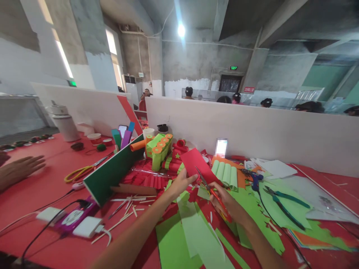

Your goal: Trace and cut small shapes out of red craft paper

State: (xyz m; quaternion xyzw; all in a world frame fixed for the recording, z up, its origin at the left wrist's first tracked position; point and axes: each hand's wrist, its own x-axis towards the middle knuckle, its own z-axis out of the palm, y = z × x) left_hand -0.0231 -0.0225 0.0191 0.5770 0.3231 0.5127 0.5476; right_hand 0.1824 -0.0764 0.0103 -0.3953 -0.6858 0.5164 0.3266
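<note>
My left hand [183,183] pinches the lower left edge of a sheet of red paper [199,164]. A pair of scissors [217,196] with orange-red handles is gripped in my right hand [224,198]. Their blades slant up to the left and lie against the red sheet; whether they are cutting it I cannot tell. Beneath both hands lie pale green paper [196,231] and a brighter green sheet [171,239]. Just beyond sit light green paper rolls [225,172] and a green paper form with orange discs [159,145].
Pliers [283,203] and a blue glue gun [255,179] lie to the right. At left are a purple power strip [77,215], a green board [112,175], yellow-handled scissors [80,173] and a bottle [66,123]. Another person's hand [24,170] rests at far left. White partitions [252,130] stand behind.
</note>
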